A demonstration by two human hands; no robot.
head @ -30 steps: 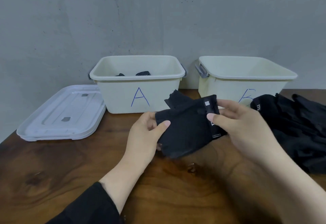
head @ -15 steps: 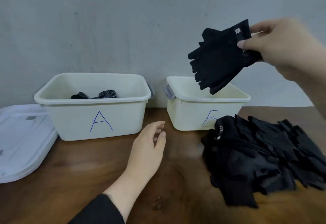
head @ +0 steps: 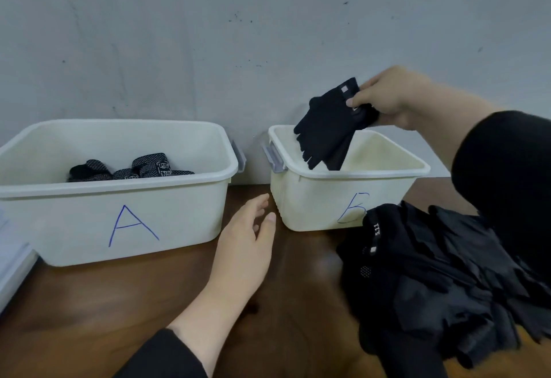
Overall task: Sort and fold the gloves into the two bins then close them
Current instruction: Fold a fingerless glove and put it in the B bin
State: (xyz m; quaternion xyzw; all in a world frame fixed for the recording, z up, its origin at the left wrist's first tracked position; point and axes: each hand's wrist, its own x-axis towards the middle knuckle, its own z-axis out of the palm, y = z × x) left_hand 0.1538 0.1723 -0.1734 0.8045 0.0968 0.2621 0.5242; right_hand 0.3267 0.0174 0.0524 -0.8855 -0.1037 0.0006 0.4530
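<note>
Right hand (head: pixel 387 96) pinches a black glove (head: pixel 328 127) by its cuff, hanging it into bin B (head: pixel 316 199). Left hand (head: pixel 244 246) rests on the desk (head: pixel 119 303) between the bins, fingers loose and holding nothing. More gloves (head: pixel 447 282) lie piled beside bin B, and bin A (head: pixel 89 222) holds some patterned ones

Wooden counter (head: pixel 98 303) against a grey wall. Bin A (head: pixel 119 216) — white, open, blue letter on its front, patterned dark gloves (head: pixel 131 167) lying inside. Bin B (head: pixel 322 199) — white, open, to the right of bin A, grey latch on its left end. Right hand (head: pixel 390 97) pinches a black glove (head: pixel 328 130) by the cuff, its finger ends hanging down inside bin B. Left hand (head: pixel 244 246), fingers relaxed, low over the counter between the bins. Pile of black gloves (head: pixel 441 276) on the counter in front of bin B. White lid (head: pixel 12 267) at the left edge, partly out of view.
</note>
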